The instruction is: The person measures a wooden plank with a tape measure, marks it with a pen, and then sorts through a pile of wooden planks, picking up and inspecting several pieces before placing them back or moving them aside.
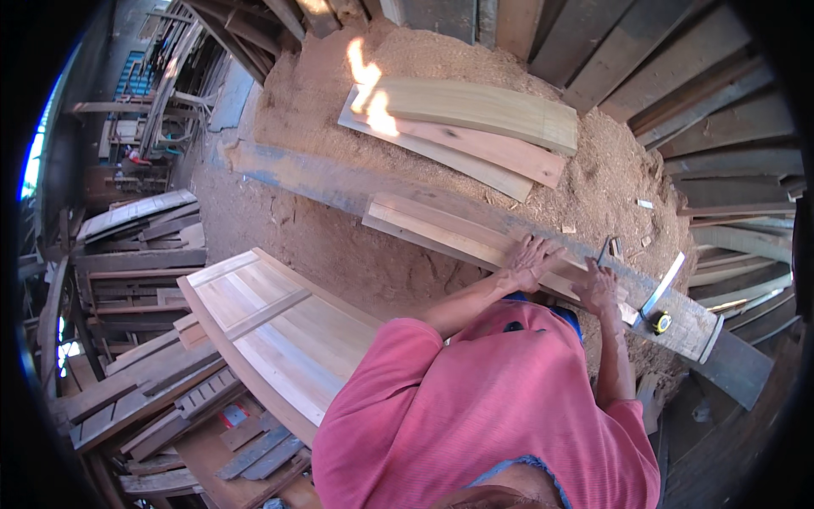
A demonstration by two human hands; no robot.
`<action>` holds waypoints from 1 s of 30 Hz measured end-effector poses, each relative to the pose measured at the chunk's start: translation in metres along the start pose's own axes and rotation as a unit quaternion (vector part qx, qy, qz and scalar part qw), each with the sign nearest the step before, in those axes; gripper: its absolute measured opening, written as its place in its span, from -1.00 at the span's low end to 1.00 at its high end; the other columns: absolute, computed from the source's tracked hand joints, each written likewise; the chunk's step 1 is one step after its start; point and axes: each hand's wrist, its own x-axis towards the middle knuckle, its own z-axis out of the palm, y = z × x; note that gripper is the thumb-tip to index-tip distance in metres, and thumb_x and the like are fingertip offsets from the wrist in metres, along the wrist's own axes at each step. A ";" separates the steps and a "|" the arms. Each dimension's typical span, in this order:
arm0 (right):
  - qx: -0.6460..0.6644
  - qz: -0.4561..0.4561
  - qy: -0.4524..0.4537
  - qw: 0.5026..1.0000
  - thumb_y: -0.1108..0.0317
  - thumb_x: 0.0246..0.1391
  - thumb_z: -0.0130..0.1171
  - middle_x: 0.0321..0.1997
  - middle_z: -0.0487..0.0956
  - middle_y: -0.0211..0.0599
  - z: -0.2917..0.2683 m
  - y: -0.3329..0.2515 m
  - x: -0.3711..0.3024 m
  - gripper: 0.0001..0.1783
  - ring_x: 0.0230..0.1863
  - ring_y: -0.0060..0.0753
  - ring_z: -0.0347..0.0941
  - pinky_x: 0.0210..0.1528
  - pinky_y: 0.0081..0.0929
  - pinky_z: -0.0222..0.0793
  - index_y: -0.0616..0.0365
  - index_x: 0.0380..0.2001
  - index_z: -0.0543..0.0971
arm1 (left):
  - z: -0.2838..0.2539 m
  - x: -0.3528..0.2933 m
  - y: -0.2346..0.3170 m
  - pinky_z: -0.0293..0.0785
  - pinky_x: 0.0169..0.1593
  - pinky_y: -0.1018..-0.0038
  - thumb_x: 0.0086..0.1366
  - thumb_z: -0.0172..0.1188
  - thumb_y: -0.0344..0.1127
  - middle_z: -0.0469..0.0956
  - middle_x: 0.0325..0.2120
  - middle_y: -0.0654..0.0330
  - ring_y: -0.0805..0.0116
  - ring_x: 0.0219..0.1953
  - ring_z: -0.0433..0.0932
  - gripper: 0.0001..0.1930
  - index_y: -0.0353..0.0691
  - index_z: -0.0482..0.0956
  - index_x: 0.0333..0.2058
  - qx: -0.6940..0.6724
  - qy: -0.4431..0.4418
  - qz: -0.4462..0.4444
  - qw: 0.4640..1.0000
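While a pink shirt (500, 390) is filling the near view, the left hand (532, 261) is resting on a narrow planed board (449, 227), its fingers lying spread and gripping nothing. The right hand (599, 290) is curling its fingers around what is looking like a pencil (604, 248). The board is lying along the near side of a long timber beam (314, 178); uneven palm pressure could be enough to skew it. Near the beam's right end, a yellow-and-black tape measure (661, 322) is sitting beside a pale straight strip (666, 282); a careless right forearm could be knocking either off. To the left, a panelled door (271, 310) is standing exposed to scuffs from a swinging board end. Beyond the beam, loose planks (475, 110) are lying on sawdust (314, 93), where shifting footing could be tipping them.
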 end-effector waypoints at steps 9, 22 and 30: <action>-0.023 -0.110 -0.012 0.994 -0.10 -0.10 0.53 0.43 0.39 0.17 0.037 -0.121 0.034 0.18 0.44 0.31 0.24 0.47 0.21 0.12 0.15 0.50 0.20 | -0.059 -0.121 -0.120 -0.48 0.54 -0.31 0.26 0.37 0.15 -0.32 0.51 -0.56 -0.51 0.58 -0.36 0.21 -0.09 -0.31 0.59 -0.131 0.102 -0.295 0.941; -0.021 -0.100 -0.002 0.995 0.02 -0.09 0.53 0.28 0.50 0.09 0.036 -0.151 0.046 -0.03 0.30 0.26 0.35 0.41 0.10 0.23 0.13 0.35 0.34 | -0.070 -0.252 -0.324 0.58 -0.03 0.31 0.39 0.38 -0.20 0.75 -0.25 0.07 0.29 -0.20 0.69 -0.68 -0.32 0.69 -0.02 -0.342 0.323 -0.426 0.773; 0.074 -0.053 0.018 0.996 -0.04 0.20 0.33 0.07 0.71 0.02 0.034 -0.157 0.062 -0.44 0.19 0.20 0.54 0.32 0.02 0.36 0.05 0.15 0.67 | -0.050 -0.254 -0.332 0.56 0.00 0.37 0.42 0.35 -0.21 0.73 -0.20 0.14 0.41 -0.16 0.63 -0.67 -0.31 0.68 0.02 -0.383 0.360 -0.389 0.757</action>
